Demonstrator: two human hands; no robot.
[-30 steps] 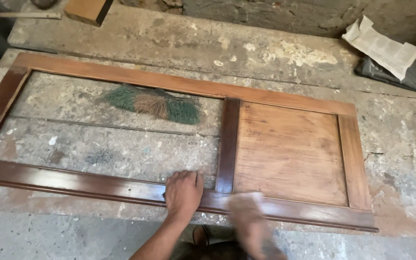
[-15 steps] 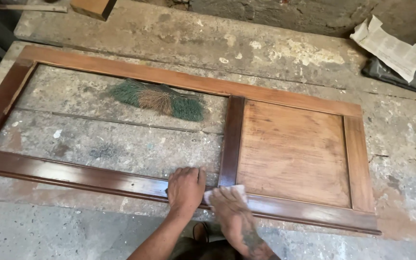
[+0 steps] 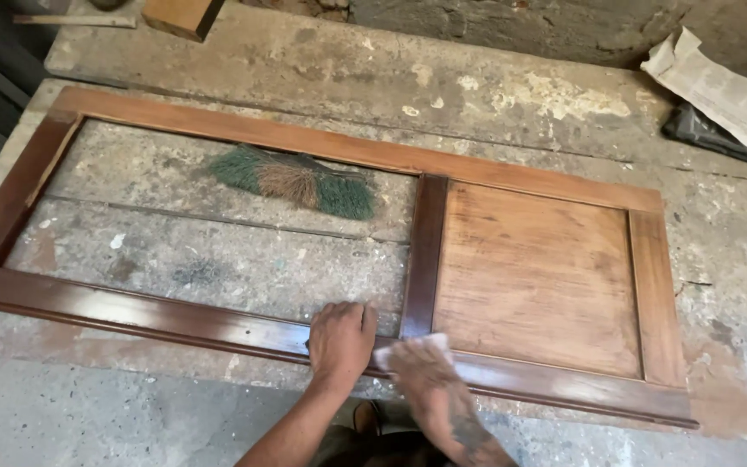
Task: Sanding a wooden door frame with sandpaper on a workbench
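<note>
The left hand (image 3: 340, 339) lies flat, fingers spread, on the near rail of the wooden frame (image 3: 218, 322), which lies on the concrete floor (image 3: 175, 259). The right hand (image 3: 423, 374), blurred, presses a pale cloth (image 3: 408, 348) onto that rail; its grip cannot be told. Risk: uneven pressure streaks the glossy finish; floor grit scratches it.

Single head view, looking steeply down from the near edge, close over the wooden frame (image 3: 339, 251), concrete worktop (image 3: 494, 95) beyond

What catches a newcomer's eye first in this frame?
A long wooden frame lies flat on the concrete floor, its right half filled by a panel. At its near rail the left hand presses down while the right hand holds a pale cloth. A green brush lies inside the open half.
</note>
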